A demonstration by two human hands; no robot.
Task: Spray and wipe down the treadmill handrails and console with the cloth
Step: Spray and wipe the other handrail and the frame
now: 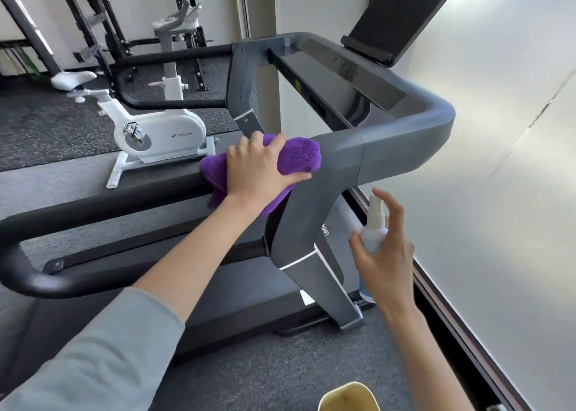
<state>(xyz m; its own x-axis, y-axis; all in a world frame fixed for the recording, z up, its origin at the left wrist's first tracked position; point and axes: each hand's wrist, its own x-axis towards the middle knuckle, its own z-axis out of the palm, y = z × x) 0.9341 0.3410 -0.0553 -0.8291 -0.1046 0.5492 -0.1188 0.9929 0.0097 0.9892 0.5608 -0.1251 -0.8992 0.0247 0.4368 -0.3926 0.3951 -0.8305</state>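
My left hand point(258, 170) presses a bunched purple cloth point(299, 156) onto the near handrail point(103, 206) of the grey treadmill, right where the black rail meets the grey frame corner point(389, 155). My right hand point(385, 254) holds a small white spray bottle point(374, 226) upright beside the treadmill's support post point(311, 248), lower and to the right of the cloth, index finger raised near the nozzle. The console panel point(352, 71) and black tablet holder point(399, 21) lie beyond. The far handrail point(174, 56) runs behind.
A white exercise bike point(156, 133) stands past the treadmill belt point(78, 177). Black weight racks point(93, 21) line the back wall. A frosted window wall point(498, 161) runs close along the right. Grey speckled floor point(280, 370) is underfoot, a yellow shoe tip point(349, 398) at bottom.
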